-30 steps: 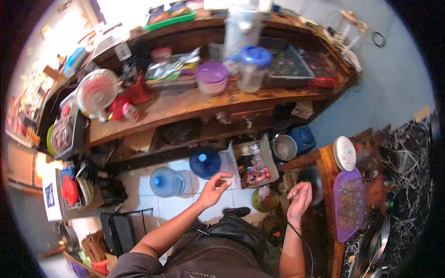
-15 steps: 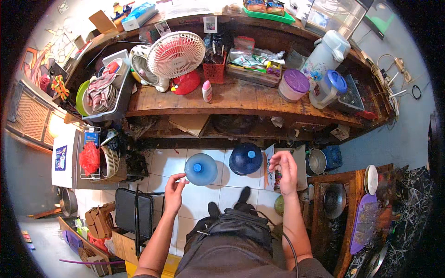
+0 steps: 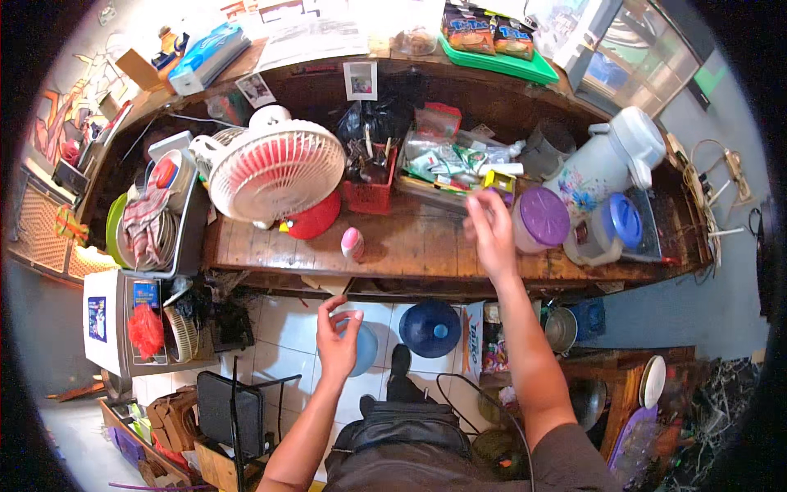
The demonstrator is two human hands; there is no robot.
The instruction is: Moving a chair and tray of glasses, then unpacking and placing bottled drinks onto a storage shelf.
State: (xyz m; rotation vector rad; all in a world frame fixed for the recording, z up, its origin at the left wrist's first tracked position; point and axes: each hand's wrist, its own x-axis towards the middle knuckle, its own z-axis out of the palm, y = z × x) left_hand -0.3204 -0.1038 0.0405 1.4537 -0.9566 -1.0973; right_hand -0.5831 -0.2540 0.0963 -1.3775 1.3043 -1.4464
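Observation:
My right hand (image 3: 492, 238) reaches over the wooden counter (image 3: 434, 246), fingers loosely bent and apart, nothing held. It is just left of a clear jar with a purple lid (image 3: 544, 215) and in front of a box of tubes and small bottles (image 3: 459, 160). Whether it touches anything I cannot tell. My left hand (image 3: 338, 336) hangs lower, thumb and fingers apart and bare of any object. Behind it a light blue water jug (image 3: 361, 348) stands on the floor, partly hidden. A dark blue water jug (image 3: 430, 328) stands to the right. A pink-capped bottle (image 3: 352, 244) is on the counter.
A white-and-red fan (image 3: 279, 170) and a red basket of utensils (image 3: 369, 193) stand on the counter. At left is a tub of dishes (image 3: 160, 213); at right, a floral thermos (image 3: 607, 160) and a blue-lidded pitcher (image 3: 611, 230). A black chair (image 3: 229, 410) is at lower left.
I have moved closer to the counter. My right hand has gone up and forward over it. My left hand has shifted slightly right, now covering part of the light blue jug.

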